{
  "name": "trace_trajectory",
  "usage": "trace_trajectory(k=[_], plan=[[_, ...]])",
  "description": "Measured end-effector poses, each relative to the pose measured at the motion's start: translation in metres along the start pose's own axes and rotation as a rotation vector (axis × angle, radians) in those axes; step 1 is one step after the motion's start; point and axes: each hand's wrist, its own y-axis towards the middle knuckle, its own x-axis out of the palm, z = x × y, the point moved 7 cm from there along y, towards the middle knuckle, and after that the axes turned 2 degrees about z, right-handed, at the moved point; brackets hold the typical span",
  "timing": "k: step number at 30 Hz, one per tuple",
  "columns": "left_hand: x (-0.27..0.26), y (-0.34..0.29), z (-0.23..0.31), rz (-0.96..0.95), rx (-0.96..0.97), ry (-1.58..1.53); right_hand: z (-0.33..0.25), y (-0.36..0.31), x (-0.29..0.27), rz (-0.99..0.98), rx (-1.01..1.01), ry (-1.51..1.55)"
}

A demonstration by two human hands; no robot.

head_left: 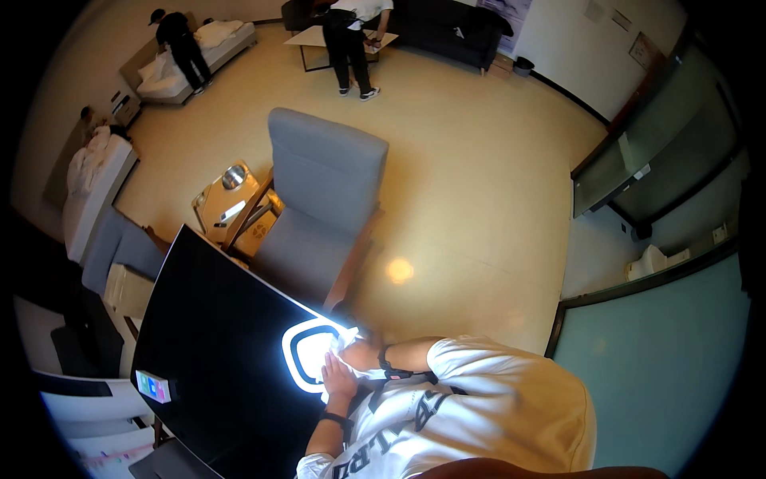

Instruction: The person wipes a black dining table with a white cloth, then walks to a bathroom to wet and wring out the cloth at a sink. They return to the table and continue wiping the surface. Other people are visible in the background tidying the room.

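Note:
A glossy black tabletop (231,343) lies in front of me, with a bright white rounded-square glow (297,357) showing on it, perhaps a lamp's reflection. My right hand (361,353) is closed on a crumpled white cloth or tissue (345,338) near the table's edge; its fingers are partly hidden. Beside it, my left hand (340,378) rests at the edge of the glow with its fingers stretched out. White material seems to lie under or by these fingers, but the glare blurs it. Dark bands circle both wrists.
A small colourful box (153,386) stands on the table's left. Beyond the table are a grey armchair (323,176) and a side table (219,203) with a metal bowl (234,177). Other people work by beds and a low table (307,37). Glass partitions (638,359) line the right.

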Motion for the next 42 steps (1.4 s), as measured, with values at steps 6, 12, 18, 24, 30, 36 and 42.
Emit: trace_trajectory(k=[6, 12, 18, 24, 30, 36, 42], plan=[[0.007, -0.057, -0.056, 0.171, -0.040, -0.082, -0.077, 0.019, 0.035, -0.231, -0.149, -0.125], [0.059, -0.129, -0.147, 0.464, -0.126, -0.344, -0.179, 0.049, 0.089, -0.257, -0.323, -0.151], [0.089, -0.211, -0.238, 0.569, -0.336, -0.544, -0.288, 0.081, 0.157, -0.463, -0.187, -0.331], [0.124, -0.292, -0.316, 0.893, -0.415, -0.708, -0.372, 0.112, 0.239, -0.425, -0.542, -0.140], [0.162, -0.372, -0.363, 0.742, -0.756, -0.527, -0.470, 0.137, 0.319, -0.590, -0.537, -0.325], [0.194, -0.449, -0.385, 0.540, -0.966, -0.507, -0.529, 0.107, 0.315, -0.455, -0.745, -0.283], [0.194, -0.450, -0.360, 0.311, -0.987, -0.414, -0.523, 0.097, 0.321, -0.432, -0.867, -0.309]])
